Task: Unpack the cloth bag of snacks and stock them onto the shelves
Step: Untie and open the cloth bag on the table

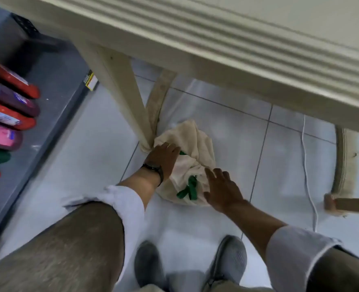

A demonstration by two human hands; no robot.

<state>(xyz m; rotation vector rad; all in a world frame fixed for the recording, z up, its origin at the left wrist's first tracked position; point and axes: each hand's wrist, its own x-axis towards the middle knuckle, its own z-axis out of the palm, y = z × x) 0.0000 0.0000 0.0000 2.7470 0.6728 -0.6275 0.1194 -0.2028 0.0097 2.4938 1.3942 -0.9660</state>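
Note:
A cream cloth bag (192, 144) with green handles (188, 189) lies crumpled on the tiled floor beside a table leg. My left hand (163, 158), with a dark watch on its wrist, rests on the bag's left side, fingers reaching into the folds. My right hand (222, 189) hovers at the bag's right side with fingers spread, touching or nearly touching the cloth. The bag's contents are hidden.
A cream plastic table (237, 49) overhangs the bag, its leg (132, 106) touching the bag. A grey shelf (54, 98) at the left holds several red and purple packets (9, 100). A white cable (309, 175) runs across the floor at the right. My shoes (229, 262) stand below.

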